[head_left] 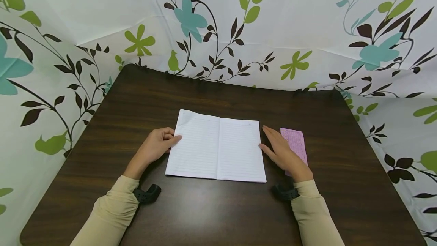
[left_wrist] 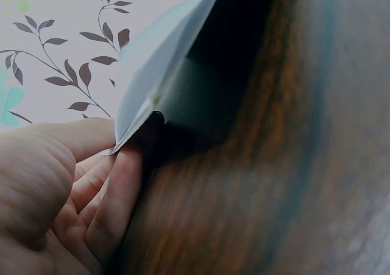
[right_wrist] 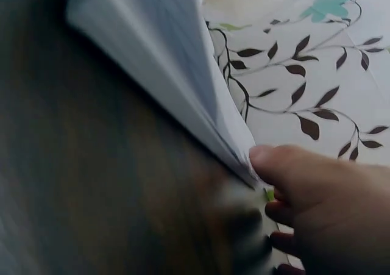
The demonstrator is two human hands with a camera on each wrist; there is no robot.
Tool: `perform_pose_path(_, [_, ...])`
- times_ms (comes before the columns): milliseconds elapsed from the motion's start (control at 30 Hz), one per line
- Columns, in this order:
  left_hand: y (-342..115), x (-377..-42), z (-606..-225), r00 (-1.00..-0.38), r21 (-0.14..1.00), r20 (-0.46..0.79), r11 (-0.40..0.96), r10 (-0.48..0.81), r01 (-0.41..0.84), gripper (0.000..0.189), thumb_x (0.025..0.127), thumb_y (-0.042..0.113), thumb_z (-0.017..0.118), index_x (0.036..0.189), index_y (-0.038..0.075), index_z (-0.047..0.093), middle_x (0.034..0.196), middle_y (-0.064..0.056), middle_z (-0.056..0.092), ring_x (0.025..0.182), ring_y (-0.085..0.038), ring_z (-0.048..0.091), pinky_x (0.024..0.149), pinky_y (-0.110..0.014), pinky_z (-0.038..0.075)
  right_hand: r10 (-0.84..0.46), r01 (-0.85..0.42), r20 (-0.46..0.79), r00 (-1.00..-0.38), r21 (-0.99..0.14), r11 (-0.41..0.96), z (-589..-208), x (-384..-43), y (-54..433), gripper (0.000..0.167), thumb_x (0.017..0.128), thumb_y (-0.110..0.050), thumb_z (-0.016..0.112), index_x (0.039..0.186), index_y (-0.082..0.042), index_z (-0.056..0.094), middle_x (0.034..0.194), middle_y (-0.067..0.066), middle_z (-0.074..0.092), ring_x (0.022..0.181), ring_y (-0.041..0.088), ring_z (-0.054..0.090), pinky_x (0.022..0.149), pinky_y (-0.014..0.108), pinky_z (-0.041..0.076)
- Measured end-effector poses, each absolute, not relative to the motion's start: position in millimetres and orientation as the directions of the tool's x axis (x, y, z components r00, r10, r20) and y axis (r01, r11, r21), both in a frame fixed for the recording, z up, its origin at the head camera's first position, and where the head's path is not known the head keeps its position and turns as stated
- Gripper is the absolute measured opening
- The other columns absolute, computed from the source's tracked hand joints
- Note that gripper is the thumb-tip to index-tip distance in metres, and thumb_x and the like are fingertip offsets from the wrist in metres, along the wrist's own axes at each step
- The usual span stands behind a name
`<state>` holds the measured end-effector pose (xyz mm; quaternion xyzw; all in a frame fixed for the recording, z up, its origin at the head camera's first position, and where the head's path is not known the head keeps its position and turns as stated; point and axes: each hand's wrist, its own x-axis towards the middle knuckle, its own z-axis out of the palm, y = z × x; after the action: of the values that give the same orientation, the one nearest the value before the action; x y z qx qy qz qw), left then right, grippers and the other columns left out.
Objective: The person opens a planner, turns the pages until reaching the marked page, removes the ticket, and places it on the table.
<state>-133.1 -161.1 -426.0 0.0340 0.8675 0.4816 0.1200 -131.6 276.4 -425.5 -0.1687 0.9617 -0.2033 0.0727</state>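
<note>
An open notebook [head_left: 201, 147] with lined white pages lies on the dark wooden table, its fold running down the middle. My left hand [head_left: 158, 143] pinches its left edge, thumb on top and fingers beneath. The left wrist view shows that notebook edge [left_wrist: 152, 92] raised off the table, with the dark underside of the cover visible. My right hand [head_left: 281, 151] rests at the notebook's right edge with fingers extended and the thumb touching the page edges [right_wrist: 183, 92]. Partly under the right hand and wrist is a pink printed sheet or booklet [head_left: 295, 141].
The brown table [head_left: 205, 212] has rounded corners. A white curtain or cloth [head_left: 256, 60] with leaf and flower prints hangs behind it and on both sides. A black band [head_left: 148, 194] is on the left wrist, another [head_left: 285, 193] on the right.
</note>
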Motion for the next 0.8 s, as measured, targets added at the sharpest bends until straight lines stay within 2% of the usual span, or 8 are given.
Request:
perform_pose_path(233, [-159.6, -133.5, -422.7, -0.969, 0.834, -0.182, 0.548, 0.168, -0.062, 0.03, 0.104, 0.033, 0.067, 0.11, 0.003, 0.07, 0.076, 0.0, 0.068, 0.068, -0.017, 0.057, 0.062, -0.029, 0.048, -0.375, -0.318, -0.065, -0.925, -0.413, 0.854, -428.4, -129.8, 270.9, 0.062, 0.109, -0.031, 0.053, 0.162, -0.004, 0.032, 0.169, 0.02, 0.03, 0.156, 0.048, 0.019, 0.12, 0.074, 0.018])
perform_pose_path(433, [-158.9, -132.9, -421.1, -0.968, 0.83, -0.187, 0.555, 0.165, -0.065, 0.03, 0.104, 0.032, 0.066, 0.112, 0.003, 0.07, 0.078, -0.001, 0.07, 0.068, -0.017, 0.058, 0.062, -0.029, 0.049, -0.385, -0.337, -0.043, -0.922, -0.4, 0.852, -430.7, -128.3, 270.5, 0.059, 0.109, -0.026, 0.054, 0.16, -0.005, 0.037, 0.169, 0.019, 0.032, 0.156, 0.046, 0.021, 0.119, 0.074, 0.019])
perform_pose_path(567, [-158.1, -131.9, -420.2, -0.971, 0.833, -0.182, 0.549, 0.155, -0.068, 0.033, 0.105, 0.03, 0.064, 0.119, 0.0, 0.07, 0.086, -0.006, 0.075, 0.068, -0.016, 0.061, 0.062, -0.029, 0.052, -0.384, -0.346, -0.023, -0.923, -0.385, 0.856, -432.6, -127.2, 270.3, 0.058, 0.109, -0.025, 0.054, 0.16, -0.003, 0.037, 0.167, 0.02, 0.034, 0.155, 0.046, 0.024, 0.119, 0.073, 0.021])
perform_pose_path(667, [-155.5, -129.9, -418.4, -0.98, 0.825, -0.145, 0.563, 0.133, -0.046, 0.036, 0.106, 0.028, 0.063, 0.125, -0.002, 0.069, 0.092, -0.01, 0.077, 0.067, -0.016, 0.06, 0.06, -0.028, 0.05, -0.38, -0.35, -0.012, -0.925, -0.369, 0.861, -432.2, -126.7, 269.5, 0.058, 0.109, -0.024, 0.053, 0.16, -0.002, 0.037, 0.167, 0.02, 0.035, 0.154, 0.046, 0.025, 0.119, 0.072, 0.023])
perform_pose_path(800, [-147.2, -126.3, -412.7, -0.995, 0.8, -0.029, 0.599, 0.093, 0.032, 0.033, 0.105, 0.021, 0.063, 0.125, -0.005, 0.069, 0.095, -0.014, 0.078, 0.071, -0.017, 0.06, 0.064, -0.028, 0.047, -0.378, -0.353, -0.007, -0.926, -0.343, 0.87, -430.1, -125.6, 267.2, 0.057, 0.11, -0.024, 0.051, 0.16, -0.002, 0.037, 0.166, 0.02, 0.036, 0.154, 0.046, 0.027, 0.119, 0.072, 0.025])
